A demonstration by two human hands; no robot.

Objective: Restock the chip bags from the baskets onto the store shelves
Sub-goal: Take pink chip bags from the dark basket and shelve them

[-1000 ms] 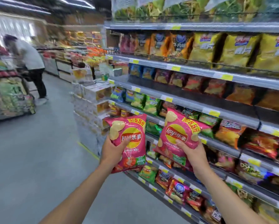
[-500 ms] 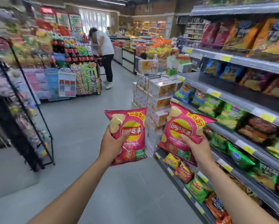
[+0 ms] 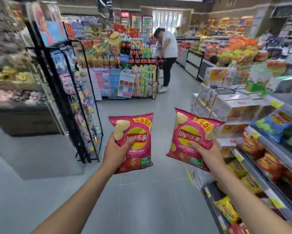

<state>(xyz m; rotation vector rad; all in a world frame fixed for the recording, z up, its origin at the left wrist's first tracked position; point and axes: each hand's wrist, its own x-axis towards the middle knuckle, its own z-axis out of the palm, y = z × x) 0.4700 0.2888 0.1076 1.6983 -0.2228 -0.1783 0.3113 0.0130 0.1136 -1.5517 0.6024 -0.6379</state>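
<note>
Chip bag no. 1 (image 3: pixel 133 142), right of the black rack (image 3: pixel 71 98), is pink & upright over the floor. Our left hand (image 3: pixel 115 149) grips its low left side, thumb on front. Chip bag no. 2 (image 3: pixel 191 137) tilts; our right hand (image 3: pixel 207 152) grips it the same way, near the shelves (image 3: pixel 267 174) on the right.

Of the person only the two arms are in view - the left forearm (image 3: pixel 84 191) and the right forearm (image 3: pixel 243 196), both bare along all the length that shows. The left hand (image 3: pixel 115 149) and the right hand (image 3: pixel 207 152) are bare too. The wrists are slim - the forearms widen toward the lower edge.
</note>
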